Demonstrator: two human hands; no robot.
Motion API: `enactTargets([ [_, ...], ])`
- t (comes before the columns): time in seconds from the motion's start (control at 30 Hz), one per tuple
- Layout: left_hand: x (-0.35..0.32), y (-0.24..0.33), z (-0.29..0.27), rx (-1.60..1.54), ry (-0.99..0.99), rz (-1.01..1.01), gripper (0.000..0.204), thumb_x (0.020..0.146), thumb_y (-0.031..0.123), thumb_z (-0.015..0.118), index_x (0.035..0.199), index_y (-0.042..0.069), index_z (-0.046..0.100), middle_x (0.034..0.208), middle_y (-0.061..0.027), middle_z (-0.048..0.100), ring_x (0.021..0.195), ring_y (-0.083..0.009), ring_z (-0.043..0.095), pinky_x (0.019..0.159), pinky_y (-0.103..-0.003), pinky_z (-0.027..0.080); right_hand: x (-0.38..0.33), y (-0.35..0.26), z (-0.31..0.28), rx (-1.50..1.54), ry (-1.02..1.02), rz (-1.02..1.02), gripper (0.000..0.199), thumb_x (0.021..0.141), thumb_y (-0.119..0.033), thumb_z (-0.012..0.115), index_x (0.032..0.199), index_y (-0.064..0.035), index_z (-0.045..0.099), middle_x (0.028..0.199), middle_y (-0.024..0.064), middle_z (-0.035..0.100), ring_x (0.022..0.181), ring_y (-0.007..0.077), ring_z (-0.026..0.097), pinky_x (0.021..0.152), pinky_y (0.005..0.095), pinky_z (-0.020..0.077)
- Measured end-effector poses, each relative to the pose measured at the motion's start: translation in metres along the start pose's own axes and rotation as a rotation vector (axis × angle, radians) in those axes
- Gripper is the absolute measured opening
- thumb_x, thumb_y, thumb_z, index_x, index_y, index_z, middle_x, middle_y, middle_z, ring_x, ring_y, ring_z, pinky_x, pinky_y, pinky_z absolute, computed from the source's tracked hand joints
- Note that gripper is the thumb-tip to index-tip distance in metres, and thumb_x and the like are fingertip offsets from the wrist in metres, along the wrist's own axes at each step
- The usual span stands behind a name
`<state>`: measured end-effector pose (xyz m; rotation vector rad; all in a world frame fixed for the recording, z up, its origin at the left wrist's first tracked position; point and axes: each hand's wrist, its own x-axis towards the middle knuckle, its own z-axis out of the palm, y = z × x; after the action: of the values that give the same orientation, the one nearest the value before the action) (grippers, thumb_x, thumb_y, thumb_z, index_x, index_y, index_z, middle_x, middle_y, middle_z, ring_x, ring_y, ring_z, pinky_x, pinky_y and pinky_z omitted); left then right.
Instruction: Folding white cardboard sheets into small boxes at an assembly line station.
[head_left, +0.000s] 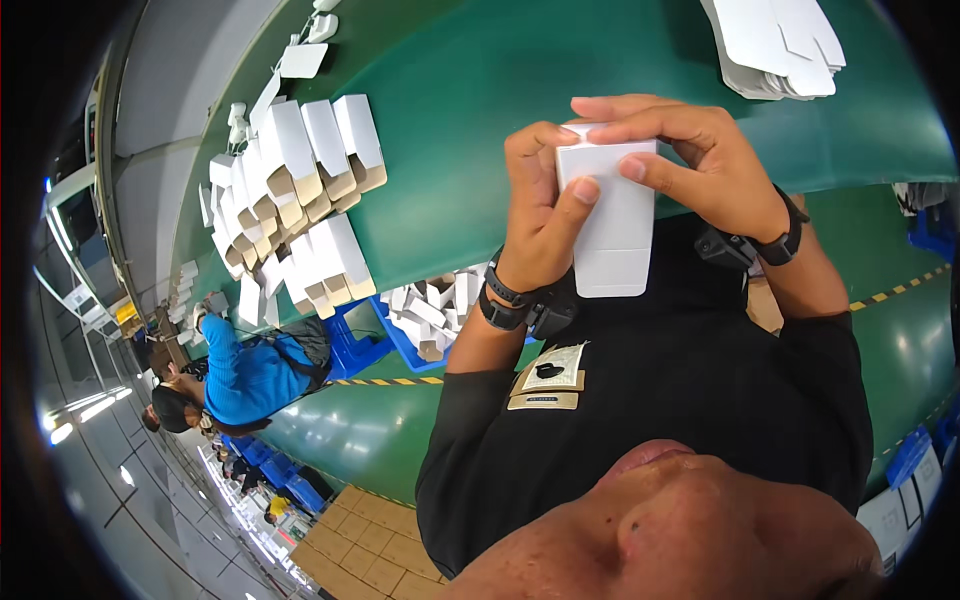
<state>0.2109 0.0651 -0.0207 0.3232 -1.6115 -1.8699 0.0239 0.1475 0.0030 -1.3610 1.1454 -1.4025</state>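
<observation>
White box in a two-handed hold, upper end being worked

Clock dial centred on the box, which is held by the desk's near edge, in front of the shirt.

Left hand, 10 o'clock: thumb on the front face, fingers bent round the side and upper end — pinching the box. Right hand, 2 o'clock: thumb on the same face, fingers over the 12 o'clock end, also pinching. Contact behind the box hidden. Flap at 6 o'clock extends straight, not folded in.

Around: open-ended cartons at 9 o'clock, flats stacked between 1 and 2, a filled bin at 8.

Step, as judged: closing or pressing the 12 o'clock end; cannot tell whether it is fully seated. Next move, as judged, calls for steady thumbs and even finger pressure there — without denting the walls.
</observation>
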Motion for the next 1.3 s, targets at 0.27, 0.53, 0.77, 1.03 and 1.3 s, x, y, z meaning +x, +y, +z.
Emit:
enactTargets([
  [0.27, 0.054, -0.002, -0.055, 0.248, 0.358, -0.177, 0.039, 0.102, 0.022, 0.049, 0.136, 0.009, 0.034, 0.122, -0.0146, 0.056, 0.108, -0.0201, 0.059, 0.088, -0.035, 0.051, -0.016, -0.040, -0.057, -1.186, 0.406, -0.335, 0.036, 0.075, -0.009, 0.077, 0.110, -0.0068, 0.069, 0.127, 0.0115, 0.063, 0.120, 0.0342, 0.056, 0.098, 0.0415, 0.0468],
  [0.53, 0.212, -0.014, -0.227, -0.119, 0.523, -0.185, 0.030, 0.099, 0.019, 0.054, 0.123, 0.003, 0.044, 0.110, -0.0128, 0.061, 0.101, -0.0237, 0.064, 0.082, -0.041, 0.058, -0.018, -0.025, -0.070, -1.559, 0.497, -0.077, 0.046, 0.085, -0.032, 0.072, 0.123, -0.0080, 0.063, 0.132, 0.0134, 0.059, 0.126, 0.0339, 0.051, 0.107, 0.0495, 0.0364],
  [0.77, 0.234, -0.078, -0.303, 0.435, 0.762, 0.046, 0.011, 0.082, 0.007, 0.063, 0.087, 0.000, 0.070, 0.104, -0.0176, 0.064, 0.085, -0.0287, 0.065, 0.071, -0.039, 0.053, -0.018, -0.033, -0.073, -1.372, 0.542, -0.195, 0.020, 0.094, -0.015, 0.061, 0.108, -0.0021, 0.069, 0.108, 0.0141, 0.071, 0.102, 0.0316, 0.067, 0.087, 0.0393, 0.0519],
  [1.03, 0.120, 0.010, -0.032, -0.378, 0.137, -0.171, 0.059, 0.101, 0.049, 0.049, 0.138, 0.004, 0.042, 0.134, -0.0149, 0.054, 0.121, -0.0273, 0.055, 0.099, -0.043, 0.048, -0.027, -0.066, -0.053, -1.387, 0.716, -0.683, 0.022, 0.087, -0.008, 0.069, 0.107, -0.0004, 0.068, 0.105, 0.0137, 0.072, 0.098, 0.0288, 0.069, 0.079, 0.0386, 0.0553],
  [1.3, 0.054, 0.008, 0.031, -0.563, -0.030, -0.177, 0.105, 0.084, 0.077, 0.048, 0.149, -0.003, 0.027, 0.148, -0.0239, 0.039, 0.129, -0.0354, 0.050, 0.106, -0.048, 0.046, -0.023, -0.027, 0.022, -0.818, 0.243, -0.610, 0.030, 0.083, -0.018, 0.072, 0.108, -0.0025, 0.067, 0.097, 0.0106, 0.071, 0.090, 0.0279, 0.070, 0.077, 0.0352, 0.0556],
])
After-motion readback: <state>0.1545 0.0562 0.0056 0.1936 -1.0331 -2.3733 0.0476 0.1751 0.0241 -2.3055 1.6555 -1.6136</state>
